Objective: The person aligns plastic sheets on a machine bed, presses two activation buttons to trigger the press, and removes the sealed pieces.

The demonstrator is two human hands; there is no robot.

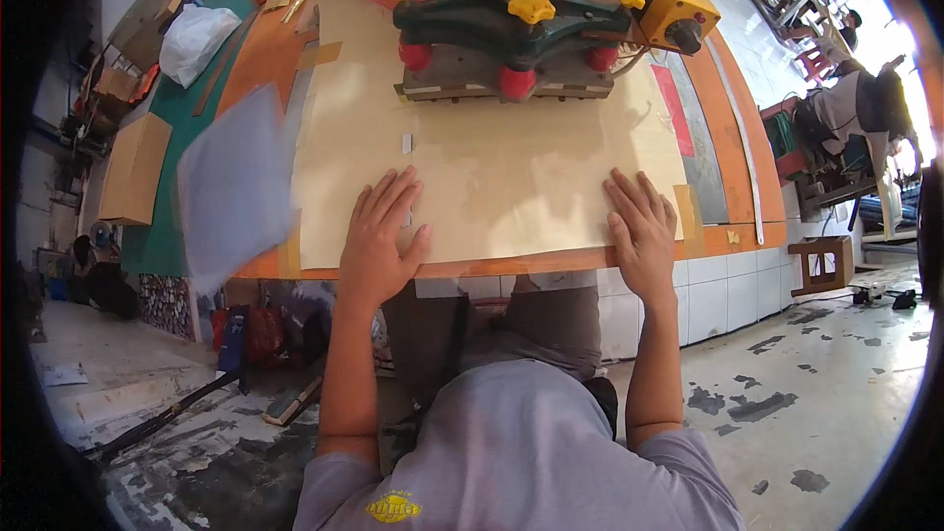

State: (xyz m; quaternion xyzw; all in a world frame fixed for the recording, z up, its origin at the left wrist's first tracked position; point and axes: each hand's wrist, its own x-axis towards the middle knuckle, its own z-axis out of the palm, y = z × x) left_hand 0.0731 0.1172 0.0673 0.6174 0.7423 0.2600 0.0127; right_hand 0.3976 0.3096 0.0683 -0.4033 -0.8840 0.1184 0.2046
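My left hand [382, 231] lies flat, palm down, near the front left of a cream sheet [511, 206] that covers the work table. Its fingers are stretched out and it grips nothing. Just ahead of those fingertips sits a small pale rectangular piece [407, 144]; something similar shows partly beside the fingers. Toward the sheet's front right corner, my right hand [644, 236] also rests with fingers extended and nothing in it. Beyond both hands stands a dark green press head [492, 25] with yellow knobs, red fittings and a flat metal plate beneath.
A yellow control box [677, 12] with a black knob adjoins the press. At left, a translucent sheet [236, 187] appears blurred over the table edge. A cardboard box [135, 169] and a white plastic bag [200, 41] are farther left. A metal strip [736, 128] runs along the right side.
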